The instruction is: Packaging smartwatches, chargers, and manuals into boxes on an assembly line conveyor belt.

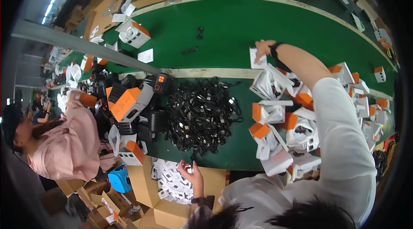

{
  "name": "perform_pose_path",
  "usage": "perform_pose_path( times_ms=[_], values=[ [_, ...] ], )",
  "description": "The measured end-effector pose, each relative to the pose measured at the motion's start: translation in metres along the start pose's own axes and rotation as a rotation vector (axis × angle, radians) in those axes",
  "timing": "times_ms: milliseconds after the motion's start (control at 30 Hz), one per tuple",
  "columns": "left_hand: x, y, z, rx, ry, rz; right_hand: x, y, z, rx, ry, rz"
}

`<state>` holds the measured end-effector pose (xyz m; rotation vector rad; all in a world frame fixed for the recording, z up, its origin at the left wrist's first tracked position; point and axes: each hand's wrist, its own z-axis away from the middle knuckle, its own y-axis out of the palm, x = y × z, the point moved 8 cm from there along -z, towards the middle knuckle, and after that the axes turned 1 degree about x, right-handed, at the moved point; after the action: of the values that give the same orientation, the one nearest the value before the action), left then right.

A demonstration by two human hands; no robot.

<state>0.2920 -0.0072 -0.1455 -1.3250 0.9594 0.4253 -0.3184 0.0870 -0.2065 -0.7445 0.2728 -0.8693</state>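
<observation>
Resting at the white card (253, 58): the right hand (263, 51), its arm stretched over the open boxes (260, 130); the fingers bend down onto the card, though from where I stand I cannot tell whether they pinch it.
Card position: flat on the far green surface (232, 27), near the pale rail (215, 73) and just beyond the boxes.
Left hand (192, 175): open, thumb and fingers parted, above the carton (140, 181) and near the front edge of the cable heap (200, 117).
Carton contents: many white leaflets (172, 181), loosely jumbled.
Cable heap: black, tangled, pale connectors showing; on the near bench (236, 153), left of the boxes.
Open boxes: white with orange flaps, crowded together, white wrapping inside several.
Far surface: two small black cables (200, 32) well apart from the card; farther left, a second white card (146, 55) and an orange-edged box (138, 37).
Left of the heap: black cases with orange details (161, 83), beside a large orange-and-white box (127, 105).
Far left: a co-worker in pink (69, 147), near a blue bin (119, 179).
</observation>
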Motion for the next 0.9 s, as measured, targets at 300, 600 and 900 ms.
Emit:
perform_pose_path(
  times_ms=[300, 600, 900],
  values=[
    [-0.188, 0.123, -0.219, 0.208, 0.357, 0.396, -0.022, 0.016, 0.01, -0.317, -0.047, 0.014],
    [-0.204, 0.323, -0.311, 0.391, 0.671, -0.434, -0.011, 0.017, 0.017, -0.245, -0.172, -0.197],
    [-0.259, 0.369, -0.347, 0.445, 0.567, -0.176, -0.02, -0.067, 0.044, -0.098, -0.07, -0.742]
  ],
)
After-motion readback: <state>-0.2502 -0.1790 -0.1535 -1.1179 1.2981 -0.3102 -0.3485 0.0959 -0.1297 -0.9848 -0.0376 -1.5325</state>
